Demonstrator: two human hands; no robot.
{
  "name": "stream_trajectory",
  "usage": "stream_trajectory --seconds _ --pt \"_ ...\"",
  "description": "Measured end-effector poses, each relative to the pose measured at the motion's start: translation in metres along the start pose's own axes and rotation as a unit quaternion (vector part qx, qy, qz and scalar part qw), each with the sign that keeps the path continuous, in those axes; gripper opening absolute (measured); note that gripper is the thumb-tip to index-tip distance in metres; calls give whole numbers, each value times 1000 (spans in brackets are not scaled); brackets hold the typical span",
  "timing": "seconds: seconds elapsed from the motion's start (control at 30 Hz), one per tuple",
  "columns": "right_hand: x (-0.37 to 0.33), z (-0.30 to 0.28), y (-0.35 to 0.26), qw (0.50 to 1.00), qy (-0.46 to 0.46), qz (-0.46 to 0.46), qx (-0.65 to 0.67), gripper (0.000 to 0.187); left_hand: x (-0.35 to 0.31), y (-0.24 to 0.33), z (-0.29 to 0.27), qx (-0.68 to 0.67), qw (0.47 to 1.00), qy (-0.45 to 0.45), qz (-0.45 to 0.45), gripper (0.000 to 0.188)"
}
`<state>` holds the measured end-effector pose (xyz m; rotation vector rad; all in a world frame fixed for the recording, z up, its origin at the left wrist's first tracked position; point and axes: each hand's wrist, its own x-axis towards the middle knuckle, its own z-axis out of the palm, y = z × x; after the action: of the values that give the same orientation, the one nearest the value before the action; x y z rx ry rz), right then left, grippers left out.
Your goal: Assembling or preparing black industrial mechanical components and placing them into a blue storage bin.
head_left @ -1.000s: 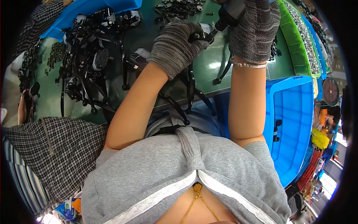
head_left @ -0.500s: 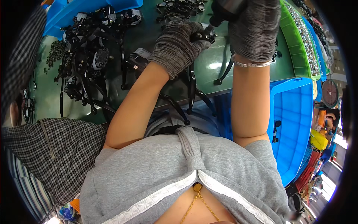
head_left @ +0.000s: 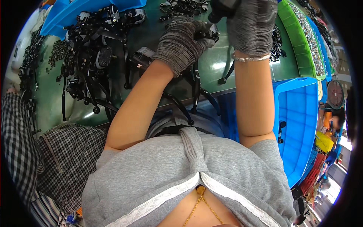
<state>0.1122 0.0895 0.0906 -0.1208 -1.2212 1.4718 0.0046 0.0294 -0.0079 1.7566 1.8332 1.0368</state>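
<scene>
My left hand (head_left: 179, 45), in a dark grey knitted glove, is closed around a black brake lever assembly (head_left: 212, 33) above the table. Only its end shows past my fingers. My right hand (head_left: 251, 28), gloved the same way, grips a black power screwdriver (head_left: 225, 8) cut off by the top edge. The driver's tip points down at the held assembly; whether it touches a screw cannot be made out. Beside my left wrist lies another lever assembly (head_left: 143, 56), and several black levers (head_left: 196, 89) stick out over the table's near edge.
A heap of lever assemblies (head_left: 89, 62) covers the left side, beside a pile of small screws (head_left: 58, 51). Black clamps (head_left: 181, 7) lie at the back. A blue bin (head_left: 72, 15), a green bin (head_left: 293, 34) and a blue crate (head_left: 298, 121) stand around. A co-worker's checkered sleeve (head_left: 17, 136) is at left.
My right hand and the screwdriver have shifted slightly left and up. My left hand stays nearly still. The co-worker's checkered sleeve has drawn back from the upper left toward the lower left.
</scene>
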Motion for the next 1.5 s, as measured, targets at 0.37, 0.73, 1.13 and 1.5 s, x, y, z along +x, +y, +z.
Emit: stream_trajectory --seconds 0.37,0.73,1.13,1.5 --pt "-55 -60 -62 921 178 -109 -329 55 48 0 -37 39 984 -48 -164 44" --pt "-75 -77 -71 960 143 -55 -235 54 121 74 111 297 936 -86 169 34" --pt "-43 -83 -67 925 183 -124 -309 41 97 51 62 168 972 -148 66 56" --pt "22 -69 -16 954 181 -100 -217 32 69 38 47 87 992 -86 34 50"
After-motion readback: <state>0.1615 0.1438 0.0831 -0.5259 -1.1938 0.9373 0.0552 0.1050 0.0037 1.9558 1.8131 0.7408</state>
